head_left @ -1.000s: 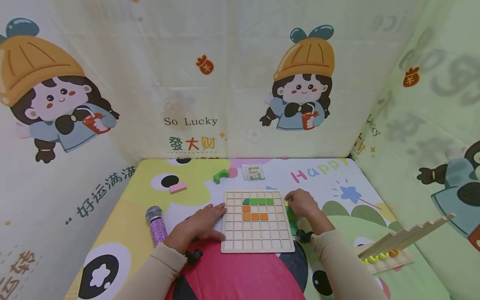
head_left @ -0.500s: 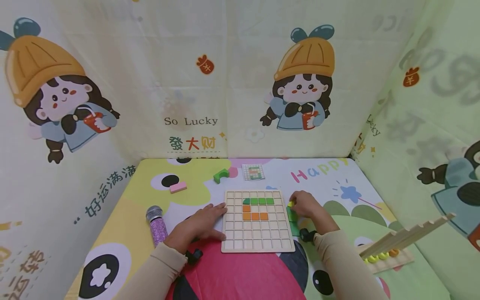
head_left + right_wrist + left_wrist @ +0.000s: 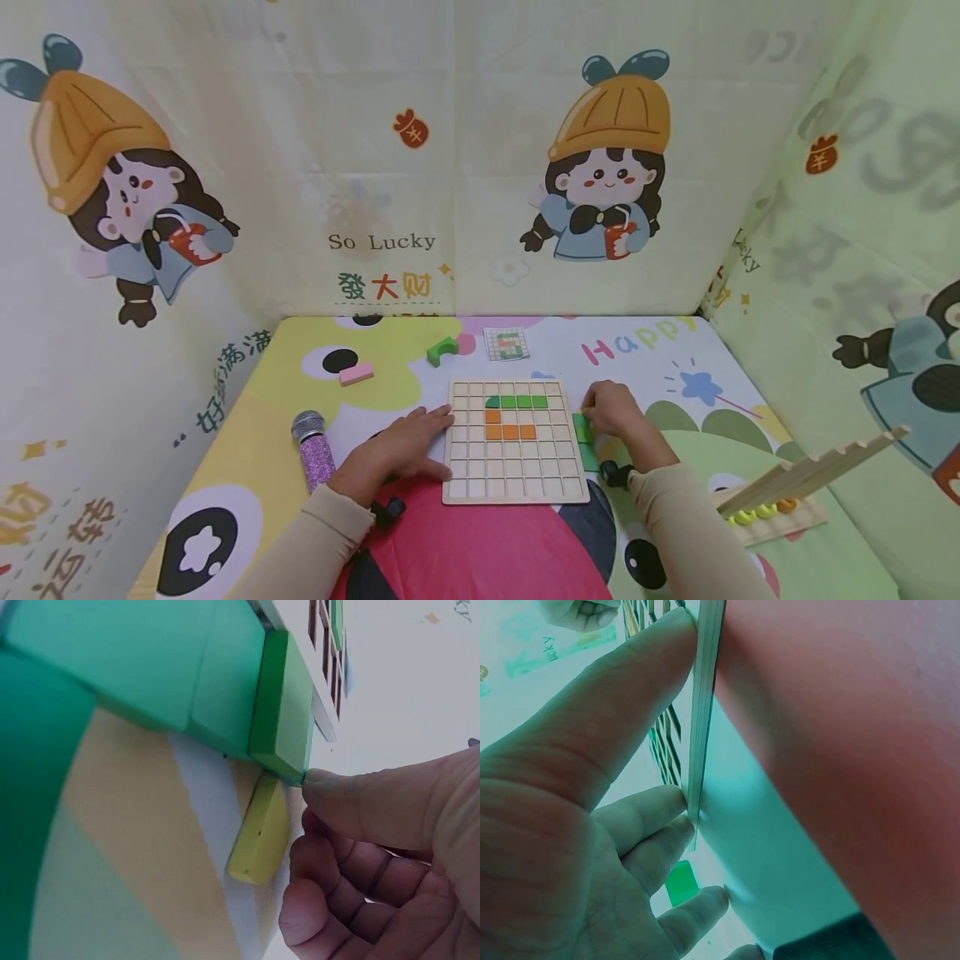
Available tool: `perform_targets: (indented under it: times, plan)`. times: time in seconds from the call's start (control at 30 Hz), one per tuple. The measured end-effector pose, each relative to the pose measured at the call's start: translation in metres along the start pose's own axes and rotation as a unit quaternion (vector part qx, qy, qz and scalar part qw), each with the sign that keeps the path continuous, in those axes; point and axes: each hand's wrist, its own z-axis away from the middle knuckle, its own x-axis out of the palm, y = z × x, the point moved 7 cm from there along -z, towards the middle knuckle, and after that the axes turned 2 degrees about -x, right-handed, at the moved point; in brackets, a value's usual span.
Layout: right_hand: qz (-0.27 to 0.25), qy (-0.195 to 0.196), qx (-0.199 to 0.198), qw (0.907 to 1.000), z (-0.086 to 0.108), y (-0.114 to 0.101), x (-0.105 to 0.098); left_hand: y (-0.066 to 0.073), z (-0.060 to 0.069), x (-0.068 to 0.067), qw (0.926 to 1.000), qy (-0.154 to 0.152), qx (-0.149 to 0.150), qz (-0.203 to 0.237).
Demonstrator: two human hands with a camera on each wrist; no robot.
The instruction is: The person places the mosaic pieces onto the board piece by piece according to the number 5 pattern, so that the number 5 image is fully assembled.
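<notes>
A wooden grid board (image 3: 516,472) lies before me, with green pieces (image 3: 525,402) and orange pieces (image 3: 511,433) set in its cells. My left hand (image 3: 401,446) rests at the board's left edge, thumb and fingers extended against it. To the right of the board my right hand (image 3: 615,408) is at the far end of a row of green blocks (image 3: 588,457). In the right wrist view its thumb tip meets the corner of a green block (image 3: 281,712), apparently pinching it; the index fingertip is hidden. A yellow block (image 3: 259,832) lies just beside those fingers.
A pattern card (image 3: 507,344), a green arch block (image 3: 442,352) and a pink block (image 3: 356,375) lie beyond the board. A glittery purple microphone (image 3: 316,458) is left of my left hand. At right stands a wooden rack (image 3: 813,475) over a base with yellow and orange pieces.
My right hand has shifted slightly right, and the yellow block beside its fingers has moved right from the board's edge. The left hand and the board have stayed put.
</notes>
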Motion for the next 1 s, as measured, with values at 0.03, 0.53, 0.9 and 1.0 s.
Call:
perform_targets:
  times: [0.03,0.53,0.9,1.0]
  plan:
    - [-0.002,-0.001,0.002,1.0,0.001,0.0,0.001,0.0,0.0,0.0,1.0,0.0,-0.001,0.0]
    - [0.042,-0.067,0.028,0.9965,0.029,0.002,-0.008,0.001,0.001,0.0,1.0,-0.002,-0.001,-0.006]
    - [0.024,-0.05,0.04,0.9976,0.027,0.005,-0.001,-0.002,-0.002,0.003,0.9999,0.0,-0.007,-0.008]
    - [-0.002,-0.036,0.041,0.9985,0.027,0.008,-0.003,-0.002,-0.002,0.004,1.0,0.002,-0.006,-0.007]
